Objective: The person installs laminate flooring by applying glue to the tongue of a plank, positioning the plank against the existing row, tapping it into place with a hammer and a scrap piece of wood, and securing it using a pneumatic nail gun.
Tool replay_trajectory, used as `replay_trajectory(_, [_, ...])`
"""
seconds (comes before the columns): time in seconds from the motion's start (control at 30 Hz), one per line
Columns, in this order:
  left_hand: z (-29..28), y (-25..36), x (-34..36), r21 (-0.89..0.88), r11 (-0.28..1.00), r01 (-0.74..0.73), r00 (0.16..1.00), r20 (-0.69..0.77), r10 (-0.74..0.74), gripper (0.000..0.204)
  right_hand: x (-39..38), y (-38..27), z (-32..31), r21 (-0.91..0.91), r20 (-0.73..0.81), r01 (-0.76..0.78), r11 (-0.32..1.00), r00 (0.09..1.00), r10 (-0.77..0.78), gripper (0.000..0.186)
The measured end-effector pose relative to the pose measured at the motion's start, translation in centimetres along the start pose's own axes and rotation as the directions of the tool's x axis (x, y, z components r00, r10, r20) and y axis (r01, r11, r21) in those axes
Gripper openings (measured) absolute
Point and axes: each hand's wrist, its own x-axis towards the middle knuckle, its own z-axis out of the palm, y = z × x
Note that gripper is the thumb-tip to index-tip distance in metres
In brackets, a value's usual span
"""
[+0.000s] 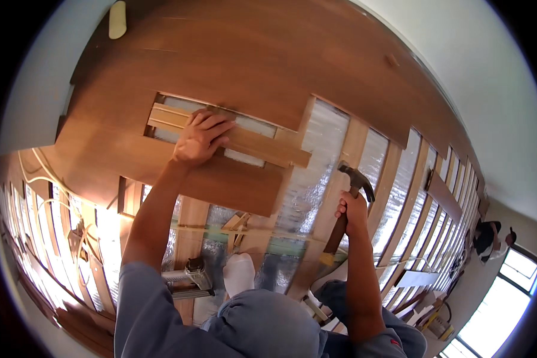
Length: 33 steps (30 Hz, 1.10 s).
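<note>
My left hand (201, 138) lies across a narrow light-wood floor plank (262, 147), fingers curled over it. This plank sits at a slight slant over a rectangular gap in the brown wood flooring (221, 71), its right end reaching past the gap. Silvery foil shows above and below it. In my right hand (354, 212) is a claw hammer (335, 235), gripped partway up its wooden handle. The hammer's dark head is raised beyond my fist, over the open joists to the right of the plank.
Wooden joists (391, 167) run over silver foil at right. A nail gun (198, 277) lies near my white-socked foot (239, 273). A pale cable (48, 173) loops at left. A loose brown board (444, 196) rests on the joists. Another person (492, 240) is at far right.
</note>
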Motion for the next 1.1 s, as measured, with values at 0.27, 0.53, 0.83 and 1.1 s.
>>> replay_trajectory(0.27, [1.7,0.9,1.4,0.062,0.998,0.033,0.999,-0.041,-0.030,0.034,0.0,1.1,4.1,-0.125,0.161,-0.042,0.991,0.985,0.062,0.018])
replay_trajectory(0.53, [1.2,1.5,1.5,0.091,0.995,0.033,0.998,-0.060,-0.028,0.035,3.0,2.4,-0.7,0.341,-0.268,0.087,0.936,0.963,0.008,0.011])
replay_trajectory(0.83, [1.3,1.0,1.5,0.139,0.990,0.023,0.996,-0.086,-0.011,0.039,2.8,-2.0,-1.9,0.040,-0.022,-0.011,0.999,1.000,0.012,0.015])
replay_trajectory(1.1, [1.0,0.7,0.8,0.126,0.991,0.038,0.998,-0.055,-0.031,0.035,0.6,-1.6,3.3,-0.219,0.304,-0.020,0.975,0.949,0.088,0.015])
